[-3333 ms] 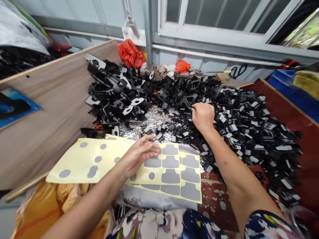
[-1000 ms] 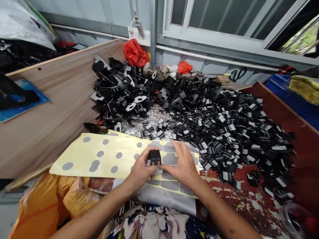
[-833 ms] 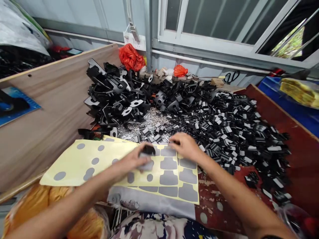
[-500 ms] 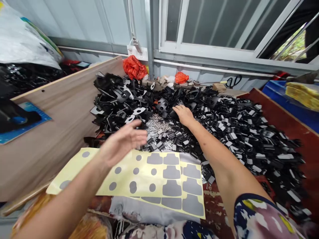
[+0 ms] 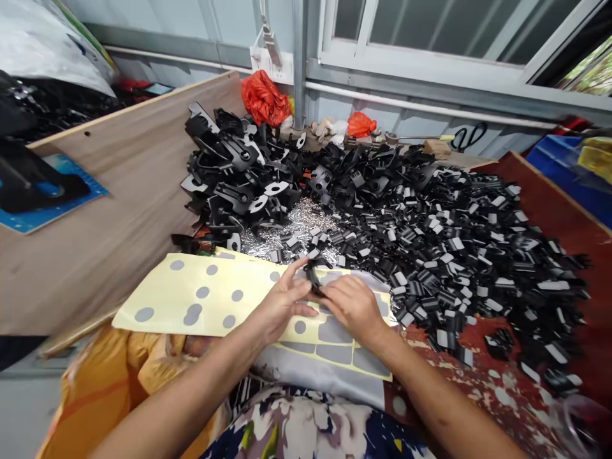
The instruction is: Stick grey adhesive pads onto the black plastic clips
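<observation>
A small black plastic part (image 5: 313,276) is held above a yellow sticker sheet (image 5: 210,294) that carries grey round and shaped stickers. My right hand (image 5: 352,308) pinches the part from the right, fingers closed on it. My left hand (image 5: 283,305) touches the same part from the left, fingertips against it, the other fingers lying over the sheet. The sheet rests across my lap at the near edge of the table.
A big heap of small black clips (image 5: 454,255) covers the red table. Larger black plates (image 5: 229,172) pile up at the back left, with shiny metal pins (image 5: 296,226) between. A wooden board (image 5: 100,210) walls the left; scissors (image 5: 466,135) and red bags (image 5: 262,99) lie by the window.
My right hand came back from the far heap with a black part. My left hand dropped from the air to meet it over the sheet. The camera tilted down slightly.
</observation>
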A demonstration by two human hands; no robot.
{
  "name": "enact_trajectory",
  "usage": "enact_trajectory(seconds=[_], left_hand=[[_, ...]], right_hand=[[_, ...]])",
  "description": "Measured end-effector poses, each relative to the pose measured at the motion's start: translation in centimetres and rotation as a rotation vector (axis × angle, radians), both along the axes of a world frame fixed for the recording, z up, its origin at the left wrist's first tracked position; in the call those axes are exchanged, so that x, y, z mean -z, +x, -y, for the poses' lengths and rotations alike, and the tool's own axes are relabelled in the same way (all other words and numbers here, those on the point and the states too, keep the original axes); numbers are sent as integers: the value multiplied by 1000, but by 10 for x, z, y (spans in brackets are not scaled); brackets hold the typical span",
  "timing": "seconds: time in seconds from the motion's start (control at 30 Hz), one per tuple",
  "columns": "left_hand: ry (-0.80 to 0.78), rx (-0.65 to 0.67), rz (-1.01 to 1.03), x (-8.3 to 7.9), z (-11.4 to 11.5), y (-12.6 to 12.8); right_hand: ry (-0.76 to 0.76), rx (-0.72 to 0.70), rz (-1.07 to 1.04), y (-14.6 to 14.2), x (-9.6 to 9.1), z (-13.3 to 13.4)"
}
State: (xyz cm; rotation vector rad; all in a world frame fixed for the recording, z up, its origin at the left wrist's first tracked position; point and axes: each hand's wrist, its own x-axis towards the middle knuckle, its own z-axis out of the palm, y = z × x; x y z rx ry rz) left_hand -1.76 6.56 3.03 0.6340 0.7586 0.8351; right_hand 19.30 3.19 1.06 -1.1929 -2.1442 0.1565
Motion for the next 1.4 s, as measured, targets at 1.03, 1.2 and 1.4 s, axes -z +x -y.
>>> enact_trajectory(seconds=[1.03,1.2,1.4], left_hand=[[-150,-290,-115,42,-38,-43],[-85,-297,-86,27,-27,-42],[-83,-126,88,5,6,-23]], right_hand=[[-813,-150,-473,-2,21,-7],[-776,-190,-678,8,-1,-4],[-369,140,-761,-19,3,7]])
